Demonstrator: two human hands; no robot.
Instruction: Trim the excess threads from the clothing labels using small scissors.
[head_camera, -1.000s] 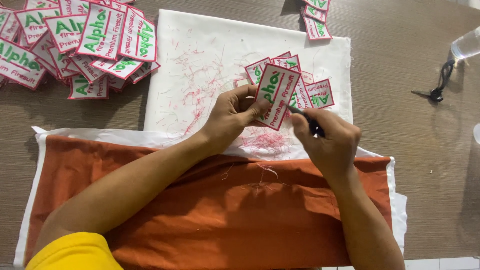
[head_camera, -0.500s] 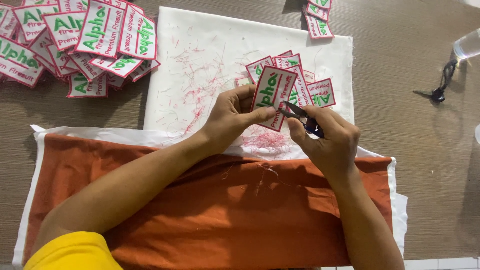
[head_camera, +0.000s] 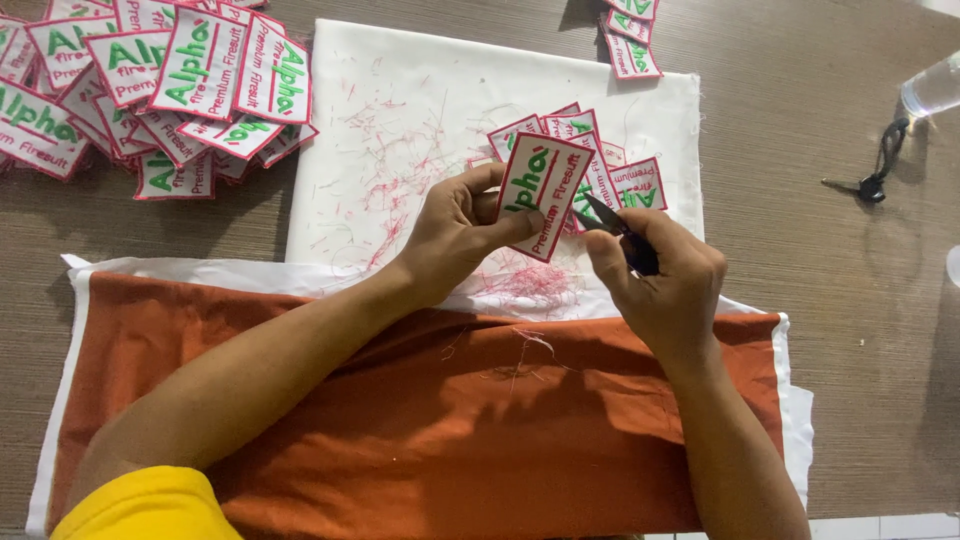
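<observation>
left hand (head_camera: 455, 235) pinched embroidered patch (head_camera: 541, 195), tilted upright above white cloth (head_camera: 400, 120). right hand (head_camera: 655, 275) gripped small dark snips (head_camera: 615, 225), blades at patch's right edge. red thread scraps (head_camera: 525, 285) beneath. patch pile (head_camera: 150, 90) upper left on worktop (head_camera: 850, 300); orange cloth (head_camera: 450, 420) nearest.

Brown wood-grain table (head_camera: 800, 120) — evenly lit, pale floor edge below
</observation>
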